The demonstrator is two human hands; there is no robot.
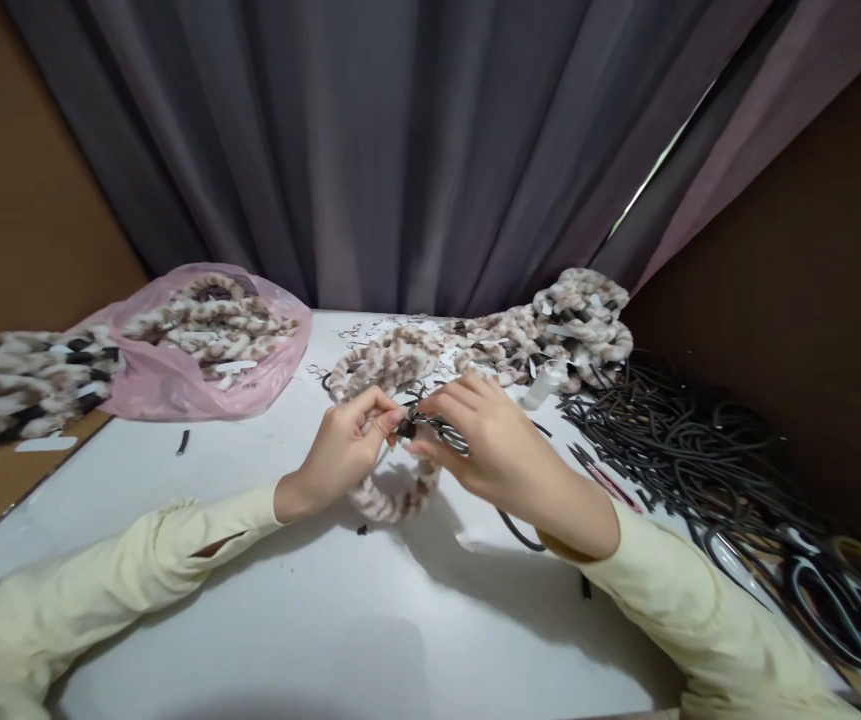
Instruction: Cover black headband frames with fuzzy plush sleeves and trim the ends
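Note:
At the middle of the table, my left hand (355,440) pinches a fluffy white and brown ring (392,500) by its black joint (405,428). The ring's lower part hangs just over the white tabletop. My right hand (490,440) is closed over a bunch of thin, dark, partly shiny strands (441,432) right beside that joint. Its fingers hide much of the strands, and I cannot tell their exact kind. Behind my hands lie more fluffy rings (392,358).
A pink plastic bag (280,385) of fluffy rings stands at the left. Black cords (670,440) are heaped at the right, near scissors (827,610) and a small white bottle (546,383). A furry pile (584,315) lies at the back; a black snippet (183,442) lies left.

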